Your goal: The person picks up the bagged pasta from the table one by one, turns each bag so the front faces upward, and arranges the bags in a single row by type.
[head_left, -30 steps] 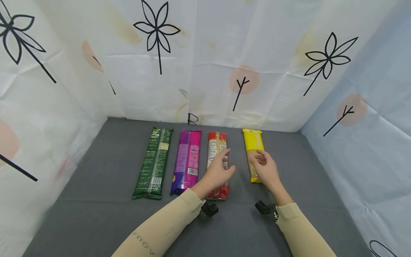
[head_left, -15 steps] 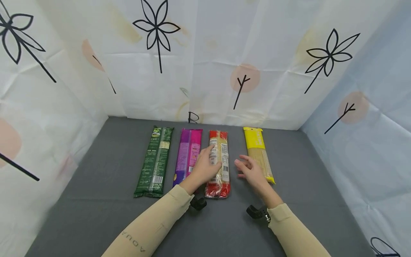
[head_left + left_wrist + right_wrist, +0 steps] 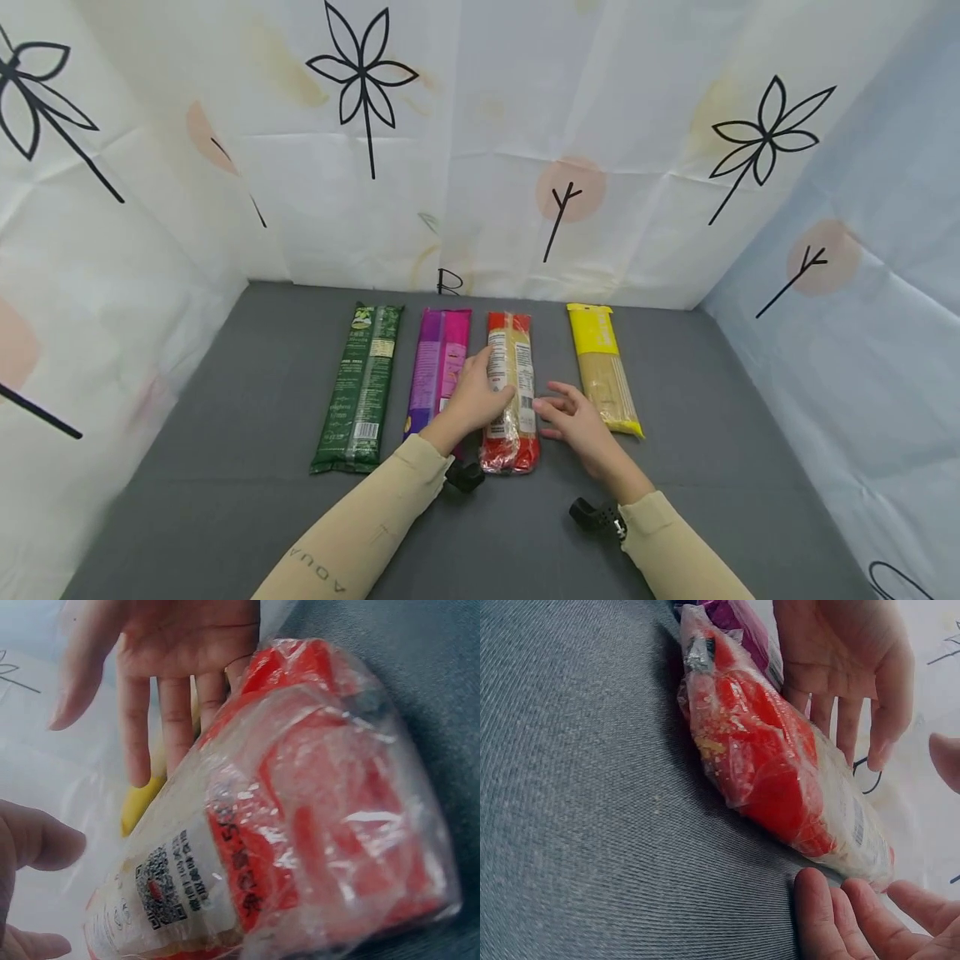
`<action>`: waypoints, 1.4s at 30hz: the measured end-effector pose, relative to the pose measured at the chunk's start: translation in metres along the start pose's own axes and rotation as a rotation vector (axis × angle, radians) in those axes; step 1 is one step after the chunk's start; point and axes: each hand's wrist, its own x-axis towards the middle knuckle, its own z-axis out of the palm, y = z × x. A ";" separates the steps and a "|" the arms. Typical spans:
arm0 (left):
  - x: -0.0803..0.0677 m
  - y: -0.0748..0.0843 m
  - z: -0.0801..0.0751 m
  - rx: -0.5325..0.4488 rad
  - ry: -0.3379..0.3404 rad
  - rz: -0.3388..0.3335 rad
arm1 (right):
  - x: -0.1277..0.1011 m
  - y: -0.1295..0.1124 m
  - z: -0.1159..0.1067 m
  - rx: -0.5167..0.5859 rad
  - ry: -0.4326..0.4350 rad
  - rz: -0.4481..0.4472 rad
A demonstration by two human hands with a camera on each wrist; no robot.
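Observation:
A red-ended clear packet of pasta (image 3: 512,392) lies lengthwise on the grey table (image 3: 225,500), third in a row of packets. My left hand (image 3: 483,383) rests against its left side with straight fingers (image 3: 840,712), the thumb lying over the top. My right hand (image 3: 553,406) is at the packet's right side, fingers (image 3: 150,712) straight and spread, its fingertips (image 3: 832,915) down at the table beside the wrapper. Up close, the red packet (image 3: 315,825) (image 3: 772,757) sits between the two palms.
A green packet (image 3: 360,387) and a purple packet (image 3: 438,362) lie left of the red one. A yellow packet (image 3: 603,367) lies to its right, angled outward. White patterned sheets (image 3: 480,150) wall the table on three sides.
My right hand left the yellow packet and moved left to the red one. My left hand slid to the red packet's left side. The yellow packet's near end now points further right.

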 end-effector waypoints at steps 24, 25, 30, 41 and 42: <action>0.015 -0.003 0.001 0.094 -0.074 -0.063 | 0.002 0.003 0.003 -0.123 -0.006 0.013; 0.015 -0.003 0.001 0.099 -0.080 -0.068 | 0.002 0.003 0.003 -0.125 -0.006 0.014; 0.018 -0.005 0.003 0.117 -0.111 -0.079 | 0.001 0.002 0.004 -0.116 -0.013 0.024; 0.019 -0.003 0.003 -0.016 -0.148 -0.095 | 0.005 0.000 0.003 -0.104 -0.024 0.066; 0.019 -0.004 0.004 -0.034 -0.147 -0.097 | 0.004 0.000 0.003 -0.105 -0.028 0.065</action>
